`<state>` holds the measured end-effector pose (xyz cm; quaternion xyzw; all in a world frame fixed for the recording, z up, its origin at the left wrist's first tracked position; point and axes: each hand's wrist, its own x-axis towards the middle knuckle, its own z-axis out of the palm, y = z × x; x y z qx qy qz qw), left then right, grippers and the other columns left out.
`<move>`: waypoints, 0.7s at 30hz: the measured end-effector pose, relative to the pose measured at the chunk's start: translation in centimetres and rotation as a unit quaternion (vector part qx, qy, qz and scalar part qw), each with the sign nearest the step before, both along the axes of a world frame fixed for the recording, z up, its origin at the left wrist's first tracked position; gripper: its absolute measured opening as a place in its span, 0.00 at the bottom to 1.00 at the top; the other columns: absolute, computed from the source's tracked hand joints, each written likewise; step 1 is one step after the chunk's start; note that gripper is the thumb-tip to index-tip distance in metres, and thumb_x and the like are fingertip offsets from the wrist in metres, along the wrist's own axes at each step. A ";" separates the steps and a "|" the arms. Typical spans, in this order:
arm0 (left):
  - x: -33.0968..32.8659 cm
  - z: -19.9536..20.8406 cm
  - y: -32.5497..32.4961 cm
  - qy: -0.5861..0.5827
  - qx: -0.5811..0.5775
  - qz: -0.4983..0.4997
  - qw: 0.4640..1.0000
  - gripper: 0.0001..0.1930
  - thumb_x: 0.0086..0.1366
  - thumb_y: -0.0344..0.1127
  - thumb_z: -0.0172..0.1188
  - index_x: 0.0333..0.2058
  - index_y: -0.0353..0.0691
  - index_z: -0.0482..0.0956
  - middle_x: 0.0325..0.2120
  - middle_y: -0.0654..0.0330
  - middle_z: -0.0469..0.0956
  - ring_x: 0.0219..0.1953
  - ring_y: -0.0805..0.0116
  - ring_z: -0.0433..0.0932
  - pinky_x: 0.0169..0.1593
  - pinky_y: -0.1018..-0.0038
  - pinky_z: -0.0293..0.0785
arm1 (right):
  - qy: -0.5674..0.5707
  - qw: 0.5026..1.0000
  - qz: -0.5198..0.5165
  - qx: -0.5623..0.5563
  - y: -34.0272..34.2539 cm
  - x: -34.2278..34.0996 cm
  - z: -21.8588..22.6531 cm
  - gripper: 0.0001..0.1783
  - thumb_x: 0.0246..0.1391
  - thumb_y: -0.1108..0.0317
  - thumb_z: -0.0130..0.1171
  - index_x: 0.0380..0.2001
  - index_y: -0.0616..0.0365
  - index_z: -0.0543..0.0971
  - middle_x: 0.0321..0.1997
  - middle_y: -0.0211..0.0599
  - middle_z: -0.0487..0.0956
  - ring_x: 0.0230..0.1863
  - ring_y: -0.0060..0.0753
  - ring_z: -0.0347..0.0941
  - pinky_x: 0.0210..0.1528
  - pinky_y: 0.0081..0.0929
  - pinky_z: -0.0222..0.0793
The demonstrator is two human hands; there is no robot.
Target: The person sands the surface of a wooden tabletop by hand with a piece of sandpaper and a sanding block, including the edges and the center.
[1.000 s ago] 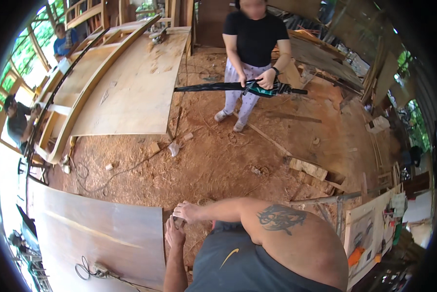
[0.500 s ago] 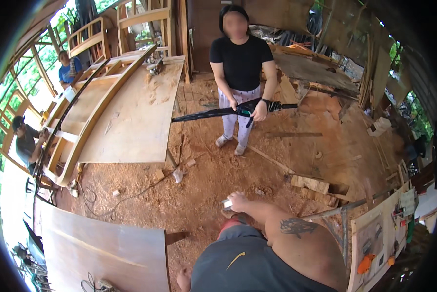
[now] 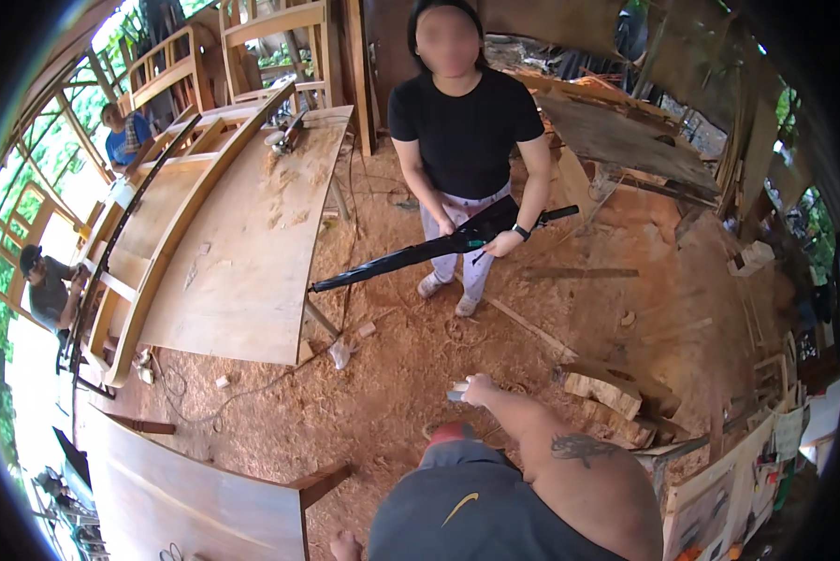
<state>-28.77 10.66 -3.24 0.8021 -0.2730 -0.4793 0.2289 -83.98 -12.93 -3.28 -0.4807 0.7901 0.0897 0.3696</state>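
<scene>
Right hand (image 3: 479,388) pinches one small pale block (image 3: 458,390); left hand (image 3: 345,545), at 7 o'clock, grip unclear. One umbrella (image 3: 420,251) at 12.

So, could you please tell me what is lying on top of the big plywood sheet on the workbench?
On the plywood sheet lie scattered wood shavings and, at its far end, a power tool. What supports the sheet is mostly covered; only one leg shows at its near corner.
</scene>
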 end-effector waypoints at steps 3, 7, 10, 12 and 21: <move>-2.0 2.0 -2.9 0.020 -0.011 0.043 0.999 0.21 0.64 0.39 0.67 0.54 0.38 0.80 0.44 0.50 0.83 0.38 0.57 0.85 0.43 0.63 0.81 | -0.022 1.000 0.006 0.018 -1.7 -0.5 1.2 0.40 0.50 0.49 0.71 0.65 0.53 0.76 0.65 0.49 0.78 0.66 0.51 0.75 0.66 0.46 0.71; -4.5 2.8 -7.2 0.075 -0.019 0.015 0.997 0.20 0.66 0.32 0.64 0.56 0.39 0.77 0.30 0.59 0.79 0.25 0.71 0.78 0.25 0.75 0.75 | -0.027 0.999 -0.014 -0.012 -2.3 -2.0 -1.6 0.41 0.50 0.49 0.71 0.64 0.58 0.76 0.63 0.52 0.79 0.64 0.53 0.76 0.65 0.45 0.72; -6.0 4.5 -8.6 0.022 0.034 -0.182 0.982 0.17 0.68 0.34 0.62 0.53 0.37 0.77 0.28 0.59 0.77 0.23 0.68 0.78 0.23 0.74 0.73 | -0.042 0.998 -0.033 -0.019 -1.9 -2.1 0.4 0.40 0.50 0.48 0.71 0.63 0.60 0.76 0.62 0.53 0.79 0.62 0.54 0.77 0.62 0.45 0.74; -4.9 2.1 -8.6 0.011 0.056 -0.274 0.960 0.17 0.68 0.34 0.61 0.53 0.37 0.77 0.28 0.59 0.77 0.23 0.68 0.78 0.23 0.74 0.73 | -0.099 0.994 -0.028 -0.041 -1.0 -2.3 0.9 0.39 0.50 0.48 0.66 0.61 0.62 0.77 0.59 0.58 0.80 0.61 0.53 0.78 0.60 0.47 0.75; -2.4 -3.6 -19.3 0.004 0.138 -0.437 0.889 0.16 0.68 0.35 0.61 0.53 0.37 0.77 0.29 0.59 0.78 0.23 0.67 0.79 0.22 0.74 0.73 | 0.127 0.695 -0.549 -0.446 17.0 -28.6 22.4 0.66 0.48 0.36 0.74 0.74 0.69 0.53 0.66 0.64 0.73 0.65 0.45 0.73 0.66 0.44 0.69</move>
